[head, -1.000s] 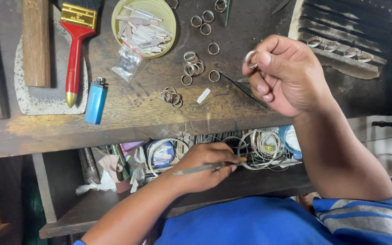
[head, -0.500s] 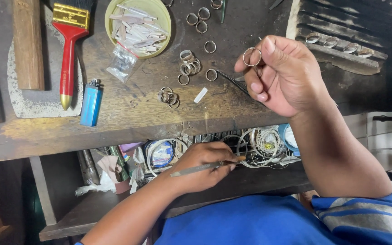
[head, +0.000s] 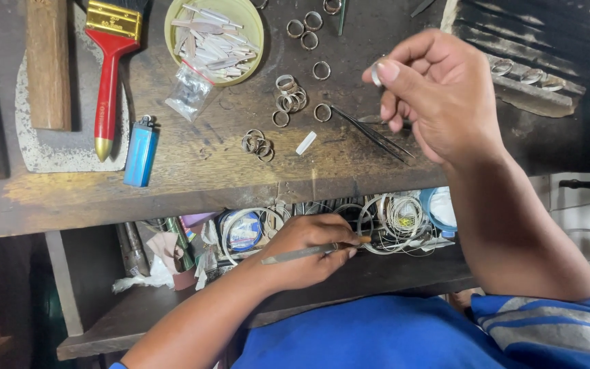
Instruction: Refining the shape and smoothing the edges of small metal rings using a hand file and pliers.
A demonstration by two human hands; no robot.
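My right hand (head: 438,96) is raised over the dark wooden bench (head: 240,171) and pinches a small metal ring (head: 375,72) between thumb and forefinger. Below the bench edge, my left hand (head: 305,249) grips a slim metal file (head: 295,255) lying level over an open drawer (head: 349,273). Black tweezers (head: 370,133) lie on the bench just under my right hand. Several loose metal rings (head: 291,102) lie scattered on the bench to the left of that hand.
A yellow-green dish (head: 254,27) holds metal strips. A red-handled brush (head: 107,75), a blue lighter (head: 141,150), a wooden block (head: 48,65) and a small plastic bag (head: 189,92) lie at left. Coils of wire (head: 401,215) fill the drawer. Rings rest on a charred block (head: 527,72) at right.
My right hand has turned, so the ring now shows edge-on at the fingertips instead of face-on. My left hand with the file has stayed put.
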